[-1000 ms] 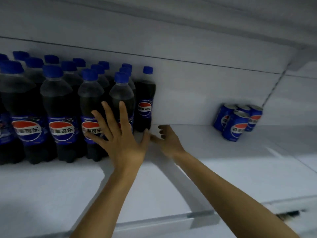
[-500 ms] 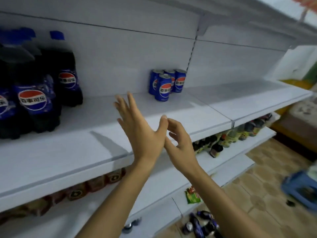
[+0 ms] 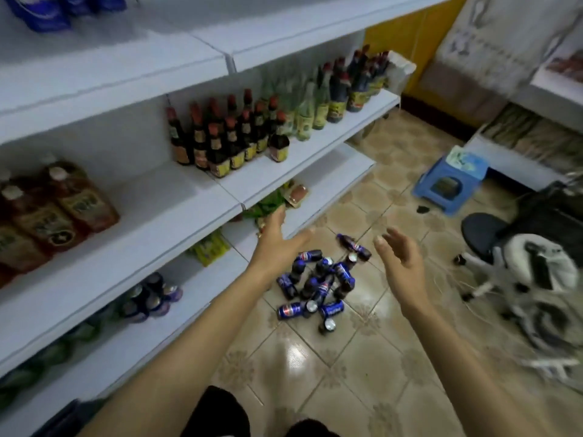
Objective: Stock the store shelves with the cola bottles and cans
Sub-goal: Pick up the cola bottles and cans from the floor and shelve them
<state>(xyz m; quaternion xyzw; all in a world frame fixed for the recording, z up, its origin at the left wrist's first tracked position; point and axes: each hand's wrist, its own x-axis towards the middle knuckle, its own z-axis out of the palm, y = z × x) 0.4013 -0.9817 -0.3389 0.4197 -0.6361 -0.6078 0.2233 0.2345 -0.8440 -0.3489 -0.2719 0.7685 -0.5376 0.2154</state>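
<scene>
A heap of blue cola cans and small dark cola bottles [image 3: 318, 285] lies on the tiled floor beside the white shelving. One bottle [image 3: 353, 246] lies apart at the heap's far edge. My left hand [image 3: 277, 244] hangs in the air above the heap's left side, fingers straight, holding nothing. My right hand [image 3: 399, 257] hovers to the heap's right, fingers relaxed and spread, also empty. Blue labels of cola bottles [image 3: 41, 11] show on the top shelf at the upper left corner.
White shelves [image 3: 195, 58] run along the left, with dark sauce bottles [image 3: 227, 134], brown jugs [image 3: 53, 203], and cans [image 3: 151, 298] lower down. A blue plastic stool [image 3: 448, 184] and an office chair [image 3: 520, 260] stand on the floor at right.
My view has swung from the top cola shelf down and right to the floor. Both hands left the shelf, moved apart and now hang over the heap of cans and bottles.
</scene>
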